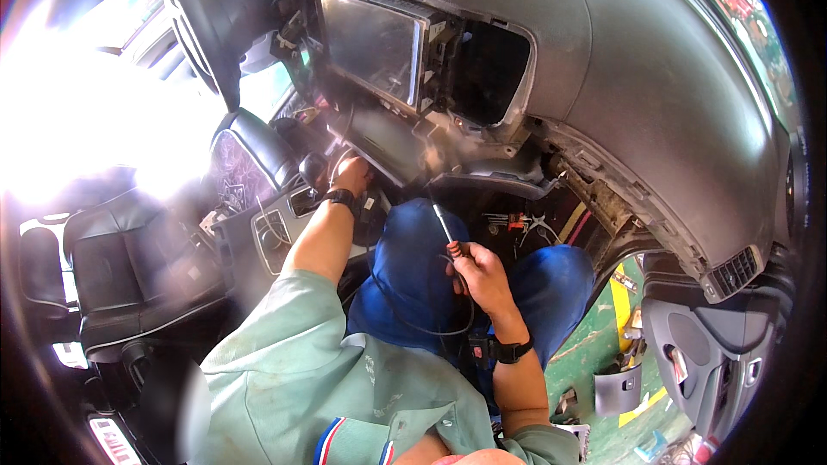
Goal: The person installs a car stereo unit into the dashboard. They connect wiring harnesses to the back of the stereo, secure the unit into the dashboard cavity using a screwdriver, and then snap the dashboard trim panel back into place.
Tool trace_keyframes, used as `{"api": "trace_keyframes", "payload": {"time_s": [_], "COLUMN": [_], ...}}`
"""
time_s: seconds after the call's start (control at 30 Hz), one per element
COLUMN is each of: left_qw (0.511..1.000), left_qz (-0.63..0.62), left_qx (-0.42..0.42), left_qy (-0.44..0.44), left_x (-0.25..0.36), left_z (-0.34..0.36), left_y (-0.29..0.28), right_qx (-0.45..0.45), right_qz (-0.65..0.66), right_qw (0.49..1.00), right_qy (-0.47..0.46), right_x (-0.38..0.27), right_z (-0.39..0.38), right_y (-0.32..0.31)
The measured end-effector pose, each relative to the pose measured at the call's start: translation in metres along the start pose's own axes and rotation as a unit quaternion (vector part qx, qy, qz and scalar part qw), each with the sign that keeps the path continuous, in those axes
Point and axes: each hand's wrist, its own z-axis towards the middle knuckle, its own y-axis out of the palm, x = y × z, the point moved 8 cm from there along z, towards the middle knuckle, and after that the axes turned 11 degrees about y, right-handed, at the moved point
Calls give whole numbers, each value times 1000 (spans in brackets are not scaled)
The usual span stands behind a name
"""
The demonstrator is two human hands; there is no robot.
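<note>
My left hand [351, 174] reaches into the lower centre console beside the gear lever [313, 168], fingers curled and partly hidden; what they hold is unclear. Above it is a dark, tilted trim panel [370, 138]. My right hand [474, 275] grips a slim silver rod-like tool [442, 222] over my knees, pointing up toward the dashboard. A dark cable [469, 319] loops down from near that hand. The screen unit [366, 47] sits in the dashboard beside a dark rectangular opening [489, 73].
Steering wheel [181, 21] is upper left, black seat [125, 267] left. Hand tools [530, 228] lie in the footwell. An exposed dash edge [594, 181] runs right toward the open door [698, 344]. Detached grey part [618, 389] rests on the green floor [586, 353].
</note>
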Motion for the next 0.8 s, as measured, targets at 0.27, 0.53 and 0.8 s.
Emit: {"api": "trace_keyframes", "payload": {"time_s": [0.27,0.53,0.8], "left_qw": [942,987,896], "left_qz": [267,-136,332], "left_qx": [-73,-36,-62], "left_qy": [189,-81,290], "left_x": [92,67,91], "left_z": [-22,-17,-16], "left_y": [19,30,29], "right_qx": [16,30,23], "right_qz": [8,9,14], "right_qw": [1000,1000,1000], "right_qy": [-2,0,-3], "right_x": [1,3,1], "right_z": [-2,-2,-1], "right_y": [-11,-16,-13]}}
